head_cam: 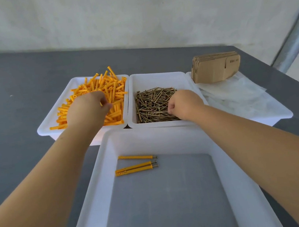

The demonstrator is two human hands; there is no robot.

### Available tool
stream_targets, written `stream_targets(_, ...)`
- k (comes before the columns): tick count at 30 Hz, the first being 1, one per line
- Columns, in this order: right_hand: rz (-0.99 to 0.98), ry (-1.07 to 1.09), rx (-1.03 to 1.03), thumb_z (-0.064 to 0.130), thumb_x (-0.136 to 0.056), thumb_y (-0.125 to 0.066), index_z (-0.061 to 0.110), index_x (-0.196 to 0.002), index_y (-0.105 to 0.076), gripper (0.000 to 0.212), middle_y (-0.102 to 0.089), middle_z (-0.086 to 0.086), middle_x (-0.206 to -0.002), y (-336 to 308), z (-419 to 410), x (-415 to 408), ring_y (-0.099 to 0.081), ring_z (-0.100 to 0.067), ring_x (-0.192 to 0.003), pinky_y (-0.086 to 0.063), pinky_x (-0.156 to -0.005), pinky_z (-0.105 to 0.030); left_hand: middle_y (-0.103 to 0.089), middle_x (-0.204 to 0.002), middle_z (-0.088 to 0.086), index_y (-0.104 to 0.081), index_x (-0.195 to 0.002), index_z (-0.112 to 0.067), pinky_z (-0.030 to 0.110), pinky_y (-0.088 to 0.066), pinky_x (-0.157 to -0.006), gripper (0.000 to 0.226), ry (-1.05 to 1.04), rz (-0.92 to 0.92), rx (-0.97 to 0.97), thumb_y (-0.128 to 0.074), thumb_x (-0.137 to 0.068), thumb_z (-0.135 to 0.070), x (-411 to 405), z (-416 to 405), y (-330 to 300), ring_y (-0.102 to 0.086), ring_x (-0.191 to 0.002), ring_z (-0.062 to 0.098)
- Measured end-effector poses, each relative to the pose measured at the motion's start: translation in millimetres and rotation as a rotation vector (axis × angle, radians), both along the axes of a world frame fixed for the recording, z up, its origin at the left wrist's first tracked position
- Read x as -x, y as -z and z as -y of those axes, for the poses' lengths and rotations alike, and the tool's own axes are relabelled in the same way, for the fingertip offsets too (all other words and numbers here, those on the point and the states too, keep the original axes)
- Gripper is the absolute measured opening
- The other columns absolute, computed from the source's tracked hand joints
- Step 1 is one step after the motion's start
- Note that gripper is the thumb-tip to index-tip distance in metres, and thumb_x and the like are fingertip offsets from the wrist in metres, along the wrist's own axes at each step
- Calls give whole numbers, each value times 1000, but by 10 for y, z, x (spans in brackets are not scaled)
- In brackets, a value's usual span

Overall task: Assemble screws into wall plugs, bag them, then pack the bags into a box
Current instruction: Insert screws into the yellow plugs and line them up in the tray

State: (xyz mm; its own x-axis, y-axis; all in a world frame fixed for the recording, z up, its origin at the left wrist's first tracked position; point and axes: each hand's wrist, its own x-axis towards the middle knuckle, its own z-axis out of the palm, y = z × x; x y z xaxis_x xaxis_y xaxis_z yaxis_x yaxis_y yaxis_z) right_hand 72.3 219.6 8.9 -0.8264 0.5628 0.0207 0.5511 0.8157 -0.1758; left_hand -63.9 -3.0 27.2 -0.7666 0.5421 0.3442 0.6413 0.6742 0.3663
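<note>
Both hands reaching into the supply trays for the next plug and screw

The left hand [88, 110] curls down into the orange plugs [103, 93]; the right hand [183, 104] pinches at the screws [153, 103], though what either holds is hidden. Best to lift one piece each, clear of the tangle, and join them over the near tray [92, 208], where three finished pairs [135, 165] lie. Tray rims touch; bags [238, 93] and flat boxes [215, 69] wait far right; worktop [10, 113] left is open

Two bare forearms, no sleeves; left hand [86, 110], right hand [184, 104] ungloved.
</note>
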Motion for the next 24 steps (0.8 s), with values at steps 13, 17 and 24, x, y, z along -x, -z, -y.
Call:
stream_targets(13, -605, 41, 1040, 10, -99, -55, 10, -103, -61, 7, -77, -3, -89, -221, 546, -872, -69, -9, -72, -51, -56, -20, -66, -72, -2, -70, -99, -12, 25, -49, -64, 18, 619, 326, -353, -53, -100, -17, -905, -52, -59, -64, -65, 6)
stream_targets(17, -732, 62, 1053, 0, -96, -56, 9, -104, -60, 13, -72, -7, -88, -86, 777, -978, -74, -21, -79, -53, -59, -26, -46, -56, -8, -68, -95, -10, 19, -42, -51, 22, 630, 394, -189, -49, -102, -19, -1047, -106, 204, -51, -50, 0)
stream_targets(24, -895, 42, 1069, -1, -91, -62, 14, -95, -57, 16, -76, -11, -89, 70, 862, -955, -74, -21, -92, -57, -81, -37, -50, -73, -9, -65, -104, -18, 26, -40, -70, 26, 670, 492, -45, -39, -106, -22, -1042, -49, 401, -47, -70, 6)
